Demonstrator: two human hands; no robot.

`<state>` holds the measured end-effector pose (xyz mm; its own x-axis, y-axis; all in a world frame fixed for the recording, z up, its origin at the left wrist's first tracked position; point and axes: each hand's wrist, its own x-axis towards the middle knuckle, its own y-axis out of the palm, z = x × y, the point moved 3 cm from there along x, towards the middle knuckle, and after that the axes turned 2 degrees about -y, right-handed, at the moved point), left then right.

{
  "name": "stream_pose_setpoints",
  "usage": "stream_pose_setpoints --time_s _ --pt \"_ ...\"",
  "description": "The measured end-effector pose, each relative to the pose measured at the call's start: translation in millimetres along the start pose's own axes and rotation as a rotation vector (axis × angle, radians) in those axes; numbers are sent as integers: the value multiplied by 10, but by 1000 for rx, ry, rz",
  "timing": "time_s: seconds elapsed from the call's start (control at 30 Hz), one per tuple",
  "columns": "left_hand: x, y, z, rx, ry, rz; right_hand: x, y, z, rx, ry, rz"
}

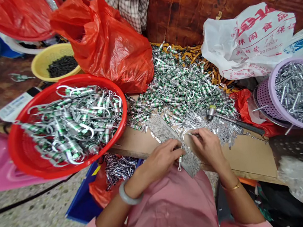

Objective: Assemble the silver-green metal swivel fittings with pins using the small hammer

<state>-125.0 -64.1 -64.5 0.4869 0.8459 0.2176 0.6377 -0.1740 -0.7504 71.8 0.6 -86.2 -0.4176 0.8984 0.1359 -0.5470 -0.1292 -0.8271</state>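
At twelve o'clock, the left hand (161,161) is pinching a metal clip (180,163), the right hand (207,149) pinching a thin pin (191,134), both braced over a stone slab (162,131).

My left hand (160,160) and right hand (208,146) work close together, with a grey slab (189,160) under and between them. Straight ahead, a heap of metal clips (176,87) stands in the way, and loose bits spill toward my right hand. A long-handled tool (240,125) lies across the path further right, before a purple basket (274,90). To my left, the rim of a red basket (123,110) blocks any wide reach, and a red plastic bag (108,44) bulges beyond it. The open room is the brown cardboard (247,156) right of my right hand. Below the board's edge on my left sits a blue crate (81,198).
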Motion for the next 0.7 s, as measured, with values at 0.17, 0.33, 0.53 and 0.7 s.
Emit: stream_pose_setpoints --time_s 0.17,0.33,0.53,0.7 --pt "-6 62 66 55 -34 -130 -208 -83 24 285 168 6" --pt "15 82 45 3 19 -122 -255 -121 86 222 148 -62" --pt "-50 117 18 -194 -94 -290 -331 -144 150 313 155 -56" --pt "-144 62 -99 -196 -156 -415 -419 -171 366 383 103 13"
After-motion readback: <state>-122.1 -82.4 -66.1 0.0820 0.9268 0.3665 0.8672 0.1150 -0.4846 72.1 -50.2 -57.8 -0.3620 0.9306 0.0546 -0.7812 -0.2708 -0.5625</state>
